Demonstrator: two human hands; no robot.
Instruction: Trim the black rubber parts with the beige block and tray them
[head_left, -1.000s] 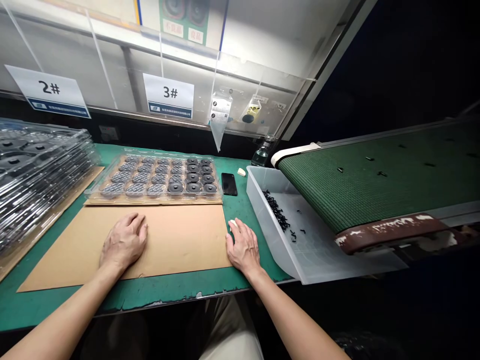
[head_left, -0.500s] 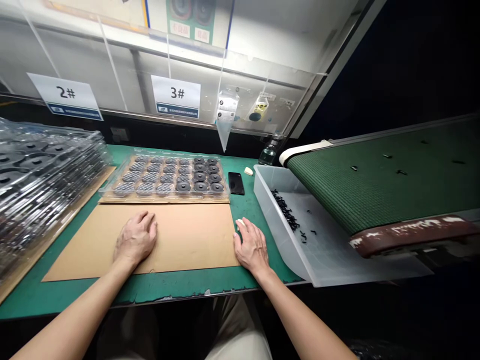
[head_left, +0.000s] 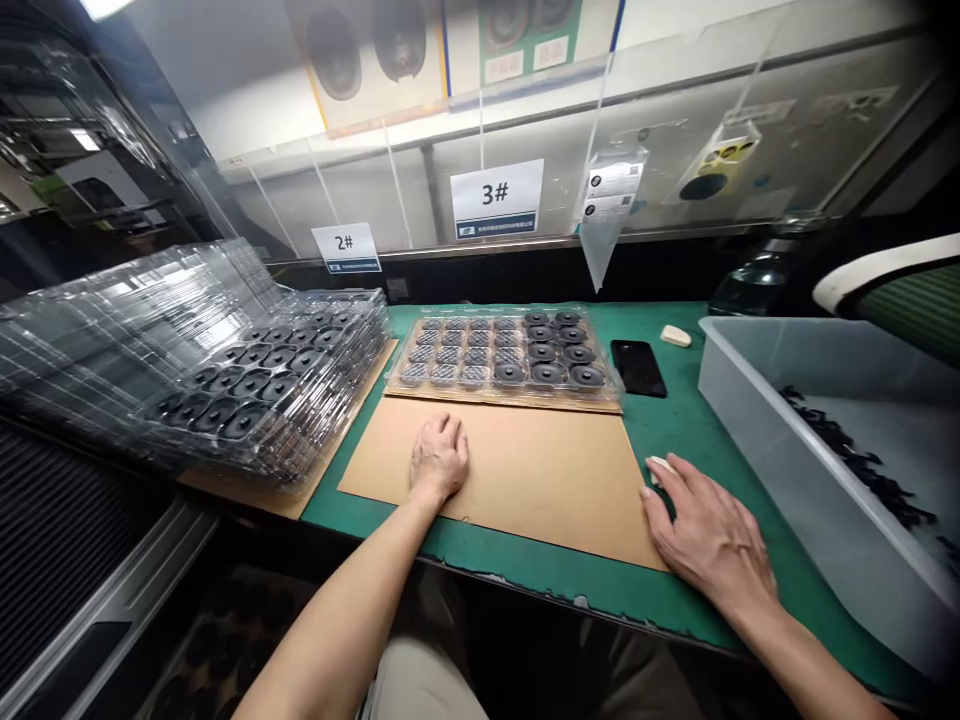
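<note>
My left hand (head_left: pixel 440 458) rests on a brown cardboard sheet (head_left: pixel 540 480), its fingers loosely bent and slightly apart, with nothing visible in them. Over the sheet's right edge and the green tabletop lies my right hand (head_left: pixel 712 525), fingers stretched out. A small cream-white block (head_left: pixel 661 468) shows by its index fingertip; whether the finger grips or merely touches it I cannot tell. Beyond both hands sits a clear plastic tray (head_left: pixel 487 392) with rounded compartments. Black oval parts with raised centres (head_left: pixel 548 373) fill its right columns, while the left compartments show a patterned bottom.
At left stands a tall stack of clear trays (head_left: pixel 300 420) with black parts. A black phone (head_left: pixel 637 367) and another cream block (head_left: pixel 676 336) lie right of the tray. A translucent bin (head_left: pixel 817 490) holds small black pieces, beside a green conveyor (head_left: pixel 919 310).
The view has swung left, so the tray stack shows more fully and the conveyor less. Both hands stay in about the same places on the table.
</note>
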